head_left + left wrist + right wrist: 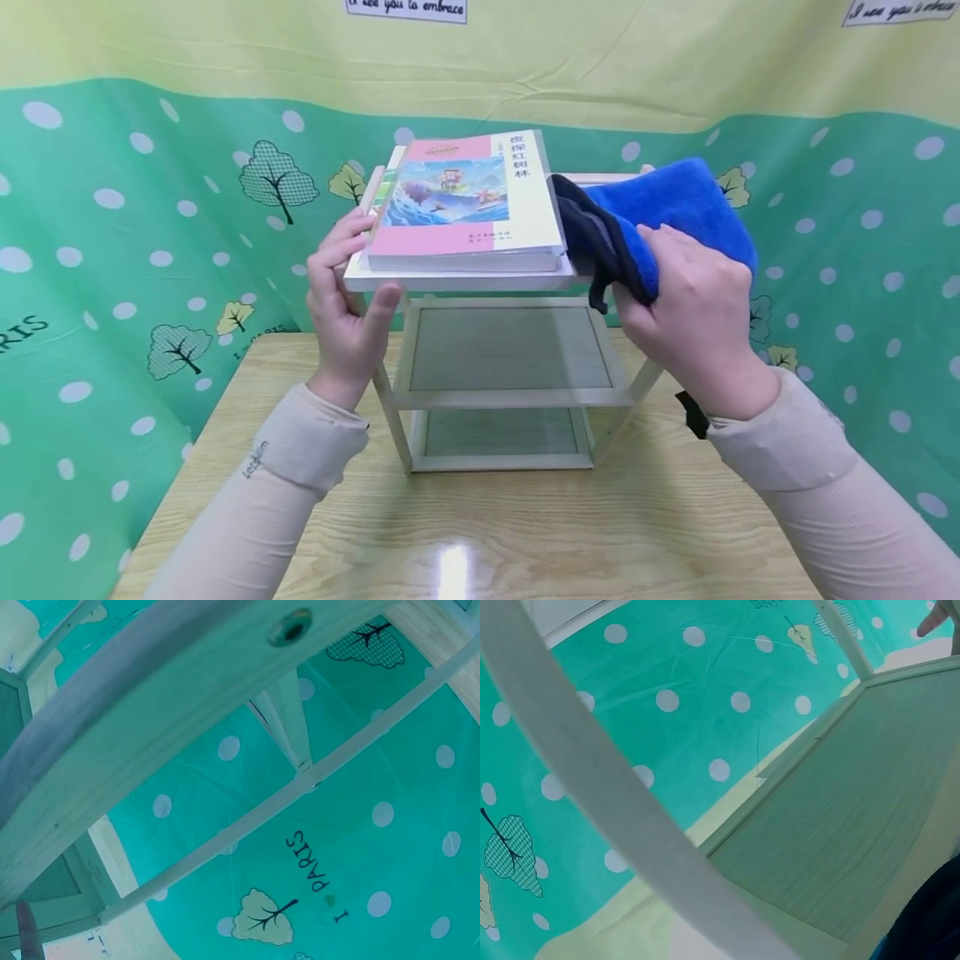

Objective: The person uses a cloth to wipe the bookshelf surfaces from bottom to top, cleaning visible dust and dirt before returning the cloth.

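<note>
A small white three-tier shelf (513,398) stands on the table, and a thick book (457,196) with a pink and cream cover lies flat on its top tier. At the top tier's left front corner, my left hand (345,304) grips the edge, fingers beside the book and thumb at the front. My right hand (693,312) grips a folded blue cloth (675,196) with a black side, at the top tier's right end. The cloth's dark part touches the book's right side. Dark cloth (930,915) also shows at the lower right of the right wrist view.
The wood-grain table (525,533) lies under the shelf. Behind it hangs a green and yellow curtain (120,233) with dots and trees. A small black item (692,415) shows by the right wrist. Slanted side legs (622,802) frame the shelf's lower tiers.
</note>
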A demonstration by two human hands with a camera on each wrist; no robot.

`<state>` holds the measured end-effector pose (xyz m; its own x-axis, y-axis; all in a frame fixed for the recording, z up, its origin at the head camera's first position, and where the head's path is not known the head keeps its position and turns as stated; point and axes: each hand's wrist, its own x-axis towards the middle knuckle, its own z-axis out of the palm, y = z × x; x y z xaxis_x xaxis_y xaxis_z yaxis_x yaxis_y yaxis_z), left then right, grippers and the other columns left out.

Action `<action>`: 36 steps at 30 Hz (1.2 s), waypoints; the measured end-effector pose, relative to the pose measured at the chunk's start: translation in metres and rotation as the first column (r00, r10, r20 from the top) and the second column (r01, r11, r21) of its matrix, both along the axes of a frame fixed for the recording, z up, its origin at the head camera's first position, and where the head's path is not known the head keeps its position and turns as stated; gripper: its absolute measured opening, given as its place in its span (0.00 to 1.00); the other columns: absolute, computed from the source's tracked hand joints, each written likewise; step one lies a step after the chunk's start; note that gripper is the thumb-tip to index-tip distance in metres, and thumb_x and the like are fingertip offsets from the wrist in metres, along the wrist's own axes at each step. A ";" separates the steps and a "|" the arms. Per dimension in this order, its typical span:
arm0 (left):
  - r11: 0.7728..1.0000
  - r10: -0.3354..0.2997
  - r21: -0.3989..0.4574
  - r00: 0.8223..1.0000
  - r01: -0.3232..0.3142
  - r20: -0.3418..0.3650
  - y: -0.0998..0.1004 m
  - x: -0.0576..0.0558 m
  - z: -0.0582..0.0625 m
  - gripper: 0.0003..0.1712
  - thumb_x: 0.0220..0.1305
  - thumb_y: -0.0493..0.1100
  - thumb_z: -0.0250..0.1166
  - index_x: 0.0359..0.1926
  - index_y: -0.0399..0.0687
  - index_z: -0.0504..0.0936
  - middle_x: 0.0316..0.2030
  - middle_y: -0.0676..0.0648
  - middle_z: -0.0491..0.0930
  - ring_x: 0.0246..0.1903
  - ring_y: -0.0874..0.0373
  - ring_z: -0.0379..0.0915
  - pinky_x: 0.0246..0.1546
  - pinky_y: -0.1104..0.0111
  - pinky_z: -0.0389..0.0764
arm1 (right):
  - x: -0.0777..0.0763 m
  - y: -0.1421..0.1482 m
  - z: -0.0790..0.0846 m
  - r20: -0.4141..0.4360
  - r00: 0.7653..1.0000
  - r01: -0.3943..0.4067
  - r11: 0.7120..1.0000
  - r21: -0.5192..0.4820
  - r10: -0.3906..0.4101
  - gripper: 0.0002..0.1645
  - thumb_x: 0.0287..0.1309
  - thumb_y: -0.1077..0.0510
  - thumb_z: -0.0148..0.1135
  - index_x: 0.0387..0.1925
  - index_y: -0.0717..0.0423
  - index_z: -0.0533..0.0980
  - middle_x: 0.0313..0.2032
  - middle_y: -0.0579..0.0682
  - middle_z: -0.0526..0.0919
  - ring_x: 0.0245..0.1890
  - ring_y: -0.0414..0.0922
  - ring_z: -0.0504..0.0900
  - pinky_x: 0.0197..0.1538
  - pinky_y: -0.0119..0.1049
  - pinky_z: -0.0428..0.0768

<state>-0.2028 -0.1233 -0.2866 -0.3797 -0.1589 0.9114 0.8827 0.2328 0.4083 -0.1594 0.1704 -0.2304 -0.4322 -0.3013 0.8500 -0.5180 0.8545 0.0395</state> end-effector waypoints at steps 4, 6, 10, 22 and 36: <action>1.000 0.001 -0.002 1.000 -0.001 -0.001 0.000 0.000 0.000 0.49 0.61 0.71 0.61 0.48 0.24 0.65 0.56 0.29 0.74 0.68 0.43 0.64 0.69 0.50 0.70 | -0.001 0.002 -0.001 -0.008 1.000 -0.027 1.000 -0.009 0.027 0.14 0.57 0.59 0.55 0.34 0.68 0.78 0.20 0.61 0.78 0.18 0.55 0.73 0.19 0.43 0.70; 1.000 0.003 -0.002 1.000 -0.003 -0.001 0.000 0.000 0.000 0.49 0.61 0.71 0.61 0.48 0.24 0.65 0.56 0.29 0.74 0.68 0.43 0.64 0.69 0.51 0.70 | -0.001 0.002 -0.001 -0.011 0.999 -0.039 0.999 -0.021 0.038 0.15 0.56 0.59 0.55 0.35 0.69 0.78 0.22 0.62 0.79 0.19 0.56 0.75 0.19 0.45 0.73; 1.000 0.003 -0.003 1.000 -0.003 0.003 0.000 0.000 0.001 0.49 0.61 0.72 0.60 0.48 0.24 0.65 0.56 0.29 0.74 0.68 0.43 0.64 0.69 0.51 0.69 | 0.000 0.002 0.000 -0.015 0.999 -0.037 0.999 -0.019 0.036 0.16 0.54 0.59 0.57 0.36 0.70 0.79 0.28 0.66 0.85 0.27 0.60 0.84 0.23 0.53 0.79; 1.000 -0.002 0.009 1.000 0.002 0.000 0.001 -0.001 0.004 0.50 0.60 0.72 0.61 0.48 0.24 0.64 0.56 0.30 0.74 0.68 0.44 0.65 0.69 0.51 0.70 | 0.009 -0.009 0.031 0.192 0.971 0.115 0.984 0.138 -0.141 0.22 0.53 0.56 0.65 0.15 0.55 0.62 0.11 0.52 0.63 0.12 0.51 0.62 0.16 0.37 0.54; 1.000 0.003 -0.007 1.000 -0.003 0.009 0.000 0.001 0.002 0.49 0.61 0.71 0.60 0.48 0.24 0.65 0.56 0.29 0.74 0.68 0.43 0.64 0.69 0.51 0.69 | -0.004 -0.017 0.053 0.428 0.858 0.177 0.945 0.273 -0.284 0.22 0.62 0.49 0.58 0.17 0.57 0.68 0.13 0.51 0.68 0.15 0.52 0.68 0.17 0.40 0.60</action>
